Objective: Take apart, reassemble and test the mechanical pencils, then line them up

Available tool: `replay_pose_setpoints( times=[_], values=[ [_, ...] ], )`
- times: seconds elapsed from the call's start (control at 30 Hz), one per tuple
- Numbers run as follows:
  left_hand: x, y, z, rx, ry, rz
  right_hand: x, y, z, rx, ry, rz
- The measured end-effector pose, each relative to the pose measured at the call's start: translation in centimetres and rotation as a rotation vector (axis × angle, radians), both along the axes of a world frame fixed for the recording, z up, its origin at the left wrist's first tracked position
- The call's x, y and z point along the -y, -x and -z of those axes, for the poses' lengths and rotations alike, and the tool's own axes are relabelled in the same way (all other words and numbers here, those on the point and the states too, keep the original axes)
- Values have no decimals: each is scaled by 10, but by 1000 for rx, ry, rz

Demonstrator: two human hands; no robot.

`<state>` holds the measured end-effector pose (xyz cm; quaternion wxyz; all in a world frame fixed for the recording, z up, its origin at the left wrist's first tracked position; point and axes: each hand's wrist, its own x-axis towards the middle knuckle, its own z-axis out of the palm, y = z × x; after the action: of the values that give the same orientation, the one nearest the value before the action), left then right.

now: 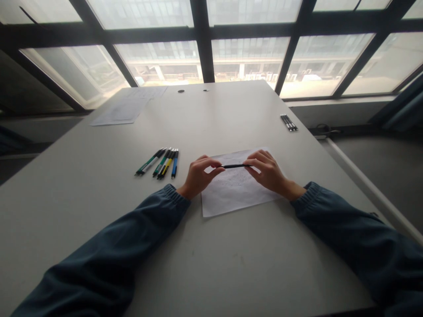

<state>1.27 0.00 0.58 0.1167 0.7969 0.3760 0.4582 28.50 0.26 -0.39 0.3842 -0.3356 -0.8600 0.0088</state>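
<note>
A thin black pen [235,166] hangs level between both hands, just above a white sheet of paper [231,193] with faint writing. My left hand [197,176] pinches the pen's left end with curled fingers. My right hand [269,171] pinches its right end. Both sleeves are dark blue. To the left of my left hand, several pens [160,163] with green, yellow and blue barrels lie side by side on the grey table [99,176].
A small bunch of dark pens [288,122] lies near the table's right edge. More paper sheets [127,108] rest at the far left corner. Two small round holes [181,91] sit near the far edge. Large windows stand behind the table.
</note>
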Motion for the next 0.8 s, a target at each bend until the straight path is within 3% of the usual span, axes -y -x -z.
replay_pose_setpoints(
  times=[0.33, 0.8],
  values=[
    [1, -1, -2, 12, 10, 26, 1, 0, -1, 5, 14, -7],
    [1, -1, -1, 17, 26, 50, 3, 2, -3, 39, -108, -67]
  ],
)
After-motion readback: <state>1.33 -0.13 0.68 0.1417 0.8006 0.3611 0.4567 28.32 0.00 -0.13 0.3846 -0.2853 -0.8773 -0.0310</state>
